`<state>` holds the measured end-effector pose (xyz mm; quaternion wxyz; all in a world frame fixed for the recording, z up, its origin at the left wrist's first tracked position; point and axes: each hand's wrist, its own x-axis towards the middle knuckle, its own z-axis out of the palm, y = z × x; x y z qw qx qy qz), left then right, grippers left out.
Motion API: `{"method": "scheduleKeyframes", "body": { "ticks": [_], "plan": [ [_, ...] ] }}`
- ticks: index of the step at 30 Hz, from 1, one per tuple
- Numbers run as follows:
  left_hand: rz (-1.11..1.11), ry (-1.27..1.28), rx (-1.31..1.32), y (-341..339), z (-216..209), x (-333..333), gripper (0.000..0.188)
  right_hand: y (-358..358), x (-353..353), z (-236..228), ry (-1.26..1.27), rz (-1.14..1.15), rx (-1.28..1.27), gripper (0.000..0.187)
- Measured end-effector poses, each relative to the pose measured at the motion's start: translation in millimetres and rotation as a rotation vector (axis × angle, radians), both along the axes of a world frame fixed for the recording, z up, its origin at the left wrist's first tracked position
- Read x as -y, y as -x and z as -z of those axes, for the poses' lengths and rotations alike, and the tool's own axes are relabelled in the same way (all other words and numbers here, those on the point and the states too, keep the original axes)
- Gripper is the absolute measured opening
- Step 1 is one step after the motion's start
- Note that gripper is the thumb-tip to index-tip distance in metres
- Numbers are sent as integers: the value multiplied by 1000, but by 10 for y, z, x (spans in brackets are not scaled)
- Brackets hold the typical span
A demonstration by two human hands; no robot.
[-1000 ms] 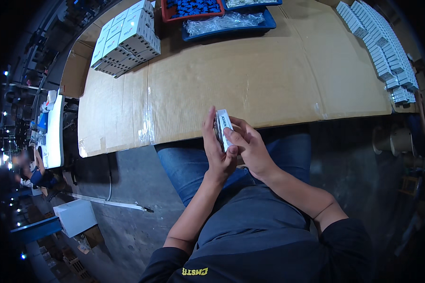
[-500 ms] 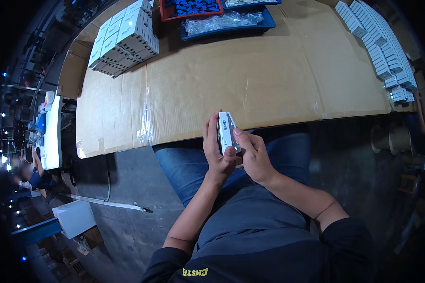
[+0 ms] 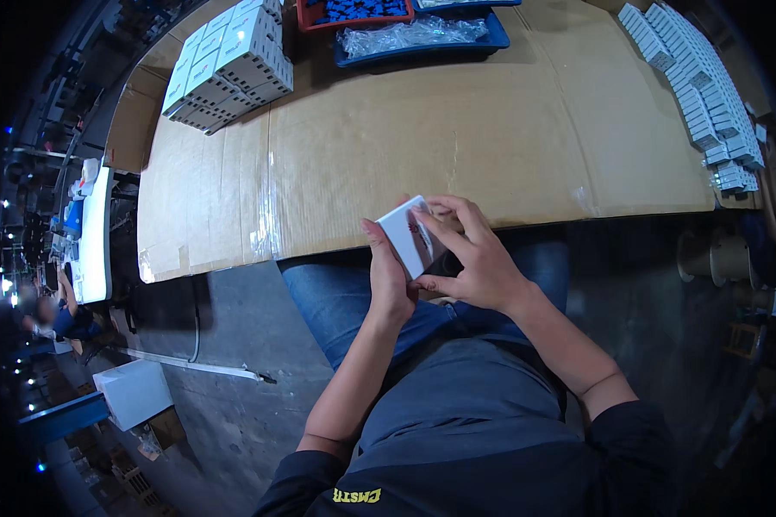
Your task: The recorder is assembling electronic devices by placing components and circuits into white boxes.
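A: Hand pose?

B: Both hands are up over the lap, just off the near edge of the surface. The left hand is upright with its palm facing right and its fingers closed along the left side of a small white box. The right hand comes in from the right with the wrist bent, its fingers curled over the top and front face of the same box.

A: So it's clamped from both sides?

B: Yes, it's held between the two hands, tilted with one white face toward the camera. It hangs above the thighs and doesn't touch the surface.

A: Forearms?

B: Both rise from the lower edge with dark sleeves pushed up past the elbows. The left is nearly vertical and the right is angled in from the lower right.

A: What else is on the surface?

B: It's covered in cardboard. There's a stack of white boxes at the far left corner, and a blue tray of clear bags at the far edge with a red tray of blue parts beside it. Rows of small white boxes run down the right edge.
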<state>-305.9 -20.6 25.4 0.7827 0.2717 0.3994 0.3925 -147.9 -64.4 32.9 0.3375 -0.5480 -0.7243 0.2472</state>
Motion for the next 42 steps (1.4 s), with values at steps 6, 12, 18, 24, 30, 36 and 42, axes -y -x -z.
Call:
{"method": "scheduleKeyframes", "body": {
  "ticks": [6, 12, 18, 24, 30, 36, 42],
  "plan": [
    [144, 208, 56, -41, -39, 65, 80, -93, -186, 122, -372, -211, 134, 78],
    [105, 247, 86, -14, -47, 87, 77, -79, -220, 165, -446, -251, 48, 77],
    [221, 181, 372, 79, 164, -5, 86, -228, -397, 80, -275, 9, -748, 68],
    [-31, -202, 230, -65, 280, -540, 60, -631, -767, 280, -374, 308, -409, 56],
    [-1, -919, -543, 158, 580, -1004, 78, -909, -723, 634, -360, 299, 212, 50],
    [178, -1150, -1007, 657, 396, -932, 89, -891, -134, 469, -201, 265, 353, 40],
    [313, -1167, -1190, 791, 328, -799, 81, -766, -14, 495, -133, 330, 287, 24]
  ]
}}
